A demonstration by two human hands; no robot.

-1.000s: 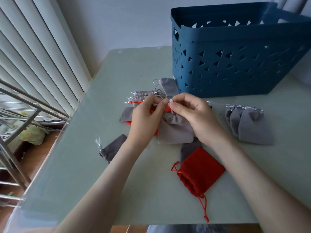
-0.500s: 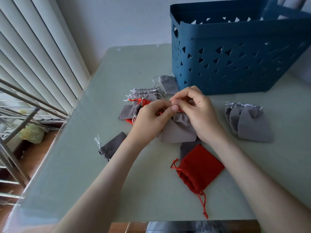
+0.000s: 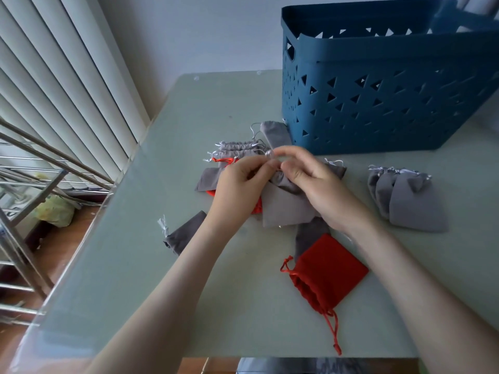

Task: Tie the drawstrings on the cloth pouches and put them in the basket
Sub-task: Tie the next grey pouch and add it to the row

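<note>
Still pinching the silver drawstring [image 3: 269, 154] of the grey pouch [image 3: 286, 209] between the fingertips of the left hand [image 3: 243, 182] and the right hand [image 3: 316, 184], both sets narrowed onto the cord. Against half a second ago, shows a small loop of cord poking up above the left fingertips, and holds the right fingers flatter, no longer arched over the left thumb. Keeps the pouch body on the counter [image 3: 135, 265] under the palms, neck gathered up at the fingertips. Beyond the fingers, the blue basket [image 3: 378, 103]; nearer than the wrists, a red pouch [image 3: 329, 271], unmoved; right of the right fingers, a stack of grey pouches [image 3: 407, 203].
</note>
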